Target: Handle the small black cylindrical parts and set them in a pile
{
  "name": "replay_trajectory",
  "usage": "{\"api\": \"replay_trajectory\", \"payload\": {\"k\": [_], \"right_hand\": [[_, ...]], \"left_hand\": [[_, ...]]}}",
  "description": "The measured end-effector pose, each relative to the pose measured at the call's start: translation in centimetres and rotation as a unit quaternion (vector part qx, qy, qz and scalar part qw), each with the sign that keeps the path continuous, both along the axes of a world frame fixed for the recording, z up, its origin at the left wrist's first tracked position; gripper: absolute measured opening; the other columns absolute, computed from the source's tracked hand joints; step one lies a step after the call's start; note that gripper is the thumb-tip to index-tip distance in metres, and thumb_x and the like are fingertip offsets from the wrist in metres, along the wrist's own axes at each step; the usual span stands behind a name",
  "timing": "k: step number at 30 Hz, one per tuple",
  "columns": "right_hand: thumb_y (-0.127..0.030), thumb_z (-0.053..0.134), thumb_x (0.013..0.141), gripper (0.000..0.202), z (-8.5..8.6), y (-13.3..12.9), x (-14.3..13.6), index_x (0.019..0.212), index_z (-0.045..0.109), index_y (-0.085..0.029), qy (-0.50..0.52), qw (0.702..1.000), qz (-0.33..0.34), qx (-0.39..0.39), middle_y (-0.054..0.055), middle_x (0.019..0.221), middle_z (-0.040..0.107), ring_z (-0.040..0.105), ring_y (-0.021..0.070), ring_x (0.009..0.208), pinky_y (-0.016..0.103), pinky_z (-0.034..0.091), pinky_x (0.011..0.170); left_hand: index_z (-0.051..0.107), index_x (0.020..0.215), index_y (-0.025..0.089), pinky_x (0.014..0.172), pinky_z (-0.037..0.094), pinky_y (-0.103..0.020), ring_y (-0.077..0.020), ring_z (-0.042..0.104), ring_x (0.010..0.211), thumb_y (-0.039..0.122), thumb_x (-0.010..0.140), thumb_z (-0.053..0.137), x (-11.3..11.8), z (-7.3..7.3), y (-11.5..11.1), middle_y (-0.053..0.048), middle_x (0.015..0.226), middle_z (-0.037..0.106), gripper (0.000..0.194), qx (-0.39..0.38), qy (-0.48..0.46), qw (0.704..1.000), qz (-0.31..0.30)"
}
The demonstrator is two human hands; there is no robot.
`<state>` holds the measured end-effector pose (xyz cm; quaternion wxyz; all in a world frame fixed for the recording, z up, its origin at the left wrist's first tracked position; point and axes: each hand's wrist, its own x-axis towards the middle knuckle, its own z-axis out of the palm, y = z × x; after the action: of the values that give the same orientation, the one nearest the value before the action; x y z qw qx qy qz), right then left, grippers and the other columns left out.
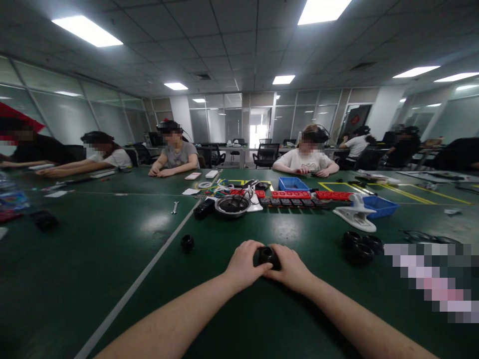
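Between my two hands, on the green tabletop (239,319), is a black round part (267,254) with a hole in its top. My left hand (244,265) curls around its left side, thumb reaching across the front. From the right, my right hand (292,269) wraps the same part, and the thumbs nearly meet in front of it. The hands cover most of its sides. A similar black round part (187,243) stands alone to the left. Several more black round parts (359,252) are grouped to the right.
Beyond my hands lie a round metal-rimmed dish (232,205), red strips (291,194), a blue tray (294,184) and tangled cables. A white clip-like stand (355,214) leans by another blue tray (383,206). A wrench (174,208) lies left. People sit across the table.
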<state>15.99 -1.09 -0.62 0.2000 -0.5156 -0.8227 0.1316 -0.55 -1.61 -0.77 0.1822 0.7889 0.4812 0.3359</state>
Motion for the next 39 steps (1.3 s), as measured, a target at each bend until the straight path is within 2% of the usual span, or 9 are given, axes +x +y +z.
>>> {"api": "replay_trajectory", "payload": {"k": [4,7,13,16,20,24,30,34,39], "right_hand": [[-0.039,0.065,0.066,0.050,0.2,0.6,1.2,0.110,0.050,-0.019,0.016,0.998,0.058,-0.033,0.007,0.100,0.058,0.052,0.0239,0.091,0.035,0.038,0.078],[-0.037,0.064,0.068,0.040,0.3,1.0,1.8,0.102,0.056,-0.019,0.026,0.994,0.094,-0.058,0.005,0.095,0.059,0.054,0.0226,0.087,0.033,0.040,0.075],[-0.024,0.067,0.066,0.029,1.0,1.4,2.4,0.094,0.061,-0.019,0.049,0.983,0.143,-0.104,0.001,0.089,0.060,0.055,0.0186,0.083,0.028,0.042,0.073],[-0.024,0.066,0.067,0.020,1.1,1.3,2.2,0.085,0.061,-0.018,0.052,0.984,0.129,-0.114,0.000,0.082,0.061,0.056,0.0166,0.077,0.025,0.042,0.067],[-0.030,0.067,0.063,0.022,0.3,0.9,0.9,0.076,0.054,-0.017,0.043,0.995,0.037,-0.076,0.001,0.073,0.057,0.053,0.0182,0.067,0.026,0.038,0.057],[-0.027,0.062,0.065,0.020,-0.3,0.3,-0.4,0.078,0.051,-0.016,0.034,0.999,-0.024,-0.030,0.006,0.076,0.057,0.052,0.0229,0.073,0.033,0.036,0.065],[-0.028,0.066,0.065,0.040,0.7,0.3,0.8,0.102,0.054,-0.019,0.068,0.992,0.080,-0.077,0.005,0.099,0.059,0.053,0.0226,0.092,0.032,0.039,0.079],[-0.022,0.063,0.067,0.027,1.1,0.9,2.0,0.093,0.058,-0.017,0.085,0.978,0.129,-0.141,0.001,0.088,0.063,0.058,0.0174,0.080,0.026,0.044,0.069],[-0.024,0.067,0.063,0.021,0.6,1.0,1.8,0.077,0.053,-0.017,0.081,0.984,0.086,-0.135,-0.002,0.073,0.059,0.055,0.0147,0.068,0.022,0.041,0.058]], "left_hand": [[0.050,0.110,0.020,0.088,0.036,-0.038,-0.0250,0.046,0.101,0.032,0.065,0.070,-0.2,0.5,-0.1,-0.006,0.107,0.052,0.051,0.003,-0.009,1.000,-0.011],[0.055,0.104,0.019,0.087,0.037,-0.037,-0.0237,0.048,0.098,0.028,0.069,0.067,-0.4,0.7,0.0,-0.005,0.101,0.055,0.038,-0.004,-0.005,0.999,-0.050],[0.054,0.111,0.023,0.091,0.037,-0.031,-0.0200,0.050,0.102,0.023,0.070,0.067,-1.2,1.3,0.4,-0.003,0.107,0.057,0.043,-0.025,-0.003,0.989,-0.144],[0.055,0.110,0.023,0.089,0.038,-0.030,-0.0190,0.051,0.099,0.022,0.070,0.068,-1.1,1.3,0.4,-0.002,0.106,0.058,0.042,-0.033,-0.011,0.990,-0.140],[0.057,0.101,0.019,0.079,0.042,-0.030,-0.0200,0.053,0.090,0.024,0.067,0.070,-0.4,0.7,0.2,-0.003,0.096,0.057,0.037,-0.039,-0.022,0.996,-0.075],[0.054,0.096,0.016,0.077,0.041,-0.034,-0.0232,0.050,0.089,0.026,0.065,0.070,0.2,0.1,0.0,-0.006,0.094,0.053,0.036,-0.035,-0.031,0.999,0.000],[0.055,0.100,0.021,0.082,0.040,-0.032,-0.0212,0.049,0.096,0.022,0.068,0.068,-0.4,0.9,-0.1,-0.003,0.100,0.055,0.035,-0.039,-0.025,0.997,-0.066],[0.055,0.105,0.022,0.083,0.040,-0.031,-0.0205,0.050,0.098,0.022,0.069,0.068,-1.0,1.5,0.0,-0.002,0.103,0.056,0.038,-0.044,-0.018,0.992,-0.119],[0.056,0.100,0.021,0.081,0.040,-0.030,-0.0195,0.052,0.092,0.023,0.066,0.070,-0.8,1.1,0.1,-0.002,0.097,0.056,0.037,-0.047,-0.018,0.993,-0.111]]}}
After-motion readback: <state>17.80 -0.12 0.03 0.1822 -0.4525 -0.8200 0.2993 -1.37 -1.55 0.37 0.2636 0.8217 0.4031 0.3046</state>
